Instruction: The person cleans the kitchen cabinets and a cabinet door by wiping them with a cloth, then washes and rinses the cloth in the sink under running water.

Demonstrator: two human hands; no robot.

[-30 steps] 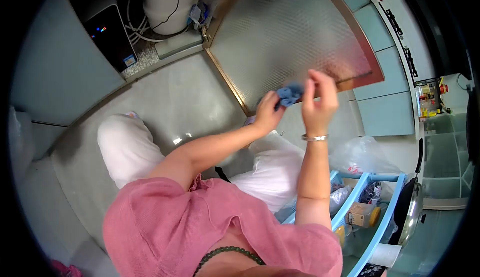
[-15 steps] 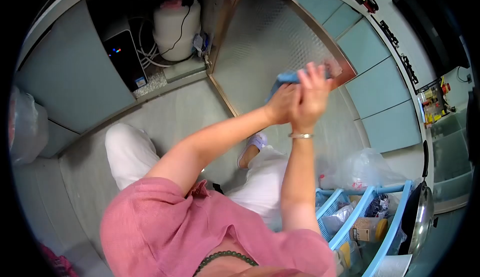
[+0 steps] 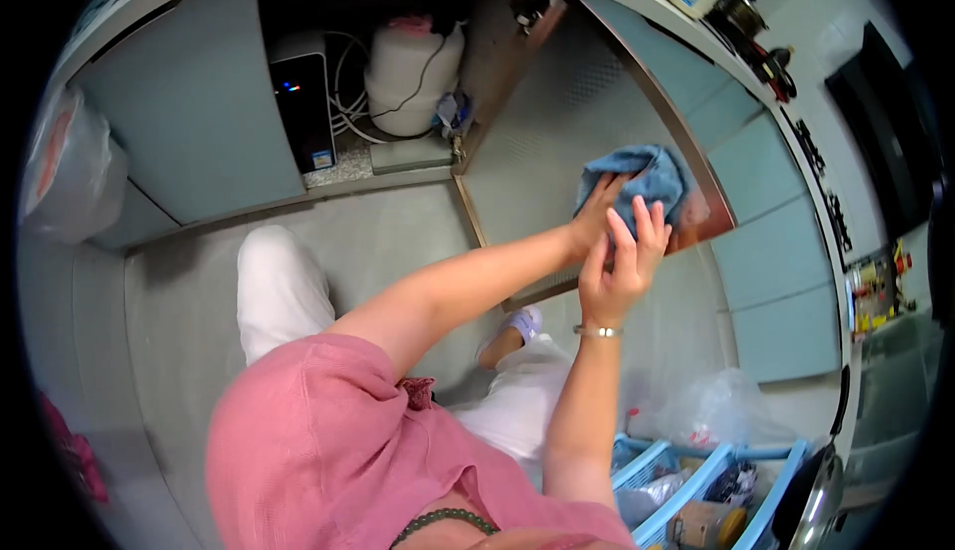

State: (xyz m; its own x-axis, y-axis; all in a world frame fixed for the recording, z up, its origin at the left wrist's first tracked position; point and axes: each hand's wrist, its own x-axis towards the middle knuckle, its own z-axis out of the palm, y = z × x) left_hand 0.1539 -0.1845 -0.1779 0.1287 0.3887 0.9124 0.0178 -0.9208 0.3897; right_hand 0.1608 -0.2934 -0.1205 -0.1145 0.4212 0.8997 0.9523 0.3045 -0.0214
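Head view, looking down at a person in a pink top & white trousers, knees apart on a grey floor (image 3: 199,281). Blue cloth (image 3: 647,180), bunched & folded, is in front of the textured inner face of an open cabinet door (image 3: 542,142), nr its outer edge; can't tell if it's pressed flat. Left hand (image 3: 597,220) is on the cloth's lower left part, fingers extended & close together, tips partly hidden in folds. Right hand (image 3: 622,267), w/ a silver bracelet (image 3: 598,331) at the wrist, is just beside it, fingers apart & slightly bent, tips at the cloth's lower edge; contact unclear. Upper left, inside the open cabinet: black unit (image 3: 303,102) w/ small lights, white tank (image 3: 413,78), pale tubing (image 3: 343,107). Lower right: blue rack (image 3: 686,490) w/ jars & bags.
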